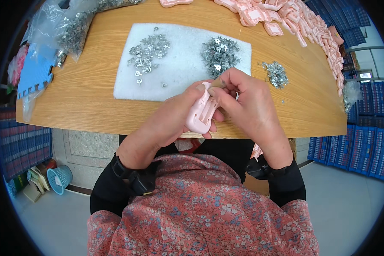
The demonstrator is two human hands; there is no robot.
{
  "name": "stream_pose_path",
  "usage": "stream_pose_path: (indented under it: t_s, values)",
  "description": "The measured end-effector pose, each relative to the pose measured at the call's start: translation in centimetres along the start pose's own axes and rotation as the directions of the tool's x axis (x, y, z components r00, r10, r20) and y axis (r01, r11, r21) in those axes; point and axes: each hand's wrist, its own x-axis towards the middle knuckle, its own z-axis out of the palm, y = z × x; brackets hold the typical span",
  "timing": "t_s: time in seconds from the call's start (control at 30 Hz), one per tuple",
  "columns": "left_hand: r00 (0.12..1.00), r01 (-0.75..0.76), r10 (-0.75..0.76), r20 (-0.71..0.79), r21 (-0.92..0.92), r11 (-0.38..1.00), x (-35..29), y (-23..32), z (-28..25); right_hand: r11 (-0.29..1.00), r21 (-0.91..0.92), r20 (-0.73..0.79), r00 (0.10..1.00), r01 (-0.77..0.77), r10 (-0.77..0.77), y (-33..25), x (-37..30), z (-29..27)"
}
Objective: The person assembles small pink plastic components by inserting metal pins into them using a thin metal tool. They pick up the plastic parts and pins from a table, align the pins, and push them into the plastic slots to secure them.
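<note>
Left fingers [218, 115] clasp a pink casing [203, 111], long axis pointing away, slightly rightward, right fingertips [222, 97] pressed together

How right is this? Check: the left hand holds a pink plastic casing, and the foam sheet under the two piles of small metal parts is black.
One fault: the head view shows the foam sheet under the two piles of small metal parts is white, not black. The left hand does hold a pink plastic casing.

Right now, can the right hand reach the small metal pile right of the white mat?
Probably yes: bare tabletop leaves the way free between the right hand and the metal pile, though the fingers are at the pink casing.
</note>
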Motion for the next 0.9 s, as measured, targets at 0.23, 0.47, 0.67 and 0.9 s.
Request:
stream_pose_path:
  t_s: [0.23, 0.47, 0.67, 0.9]
  values:
    - [0.997, -0.022, 0.033, 0.066, -0.163, 0.986, 0.0, 0.3, -0.5, 0.957, 0.254, 0.091, 0.989, -0.137, 0.118, 1.0, -0.2, -0.5]
    - [0.995, -0.074, 0.071, -0.068, -0.04, 0.996, -0.7, 0.8, 0.6, 0.657, 0.662, 0.318, 0.929, -0.359, 0.187, 2.4, -0.5, -0.5]
    - [0.958, -0.226, 0.282, -0.043, 0.488, 0.843, -1.2, 0.7, 1.2, 0.718, 0.613, 0.313, 0.936, -0.33, 0.163, 2.7, -1.3, -1.1]
    - [0.93, -0.174, 0.365, -0.05, 0.814, 0.555, -0.9, 1.0, 2.5, 0.691, 0.663, 0.241, 0.956, -0.288, 0.167, 2.9, -2.2, -0.9]
